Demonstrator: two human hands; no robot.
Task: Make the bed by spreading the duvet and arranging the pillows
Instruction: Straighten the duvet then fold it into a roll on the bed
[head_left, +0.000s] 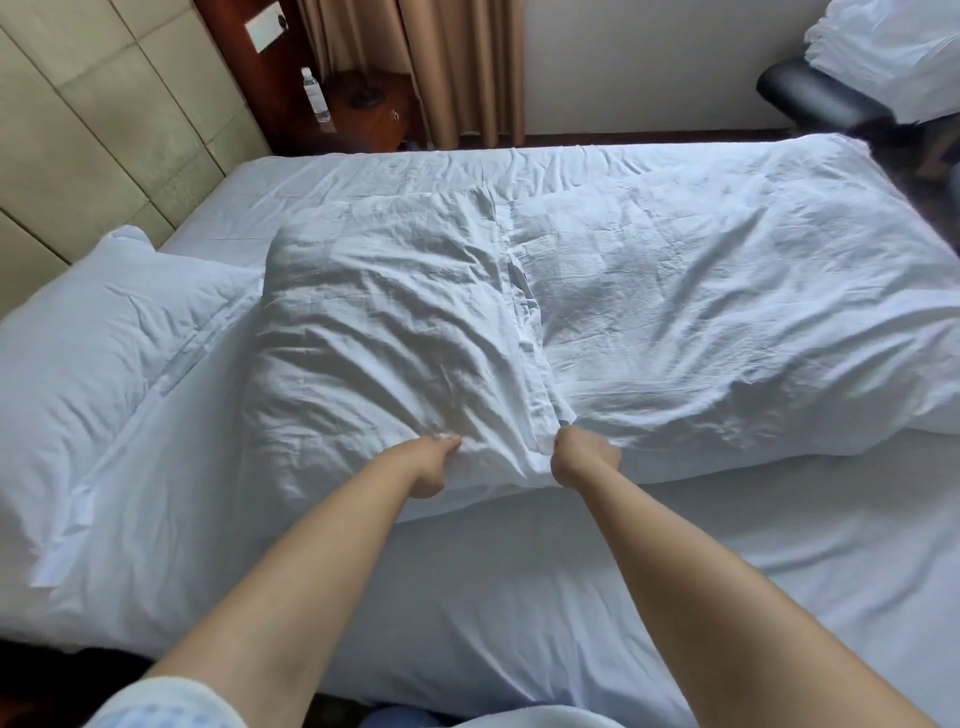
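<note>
Now | left hand (434, 464) and right hand (584, 457) both clenched on the duvet's near hem | duvet (649, 312) bunched mid-bed, long axis toward the foot edge on the right, right hand nearer | bare sheet (519, 597) nearside | pillow (93, 353) at head edge, left.

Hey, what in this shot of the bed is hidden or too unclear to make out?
Head view only:
- Fingertips of the left hand and right hand: buried in folds of the duvet.
- Bottle label: too small.
- White bundle on the chair: cut by the top-right edge.
- Pillow: cut by the left edge.
</note>
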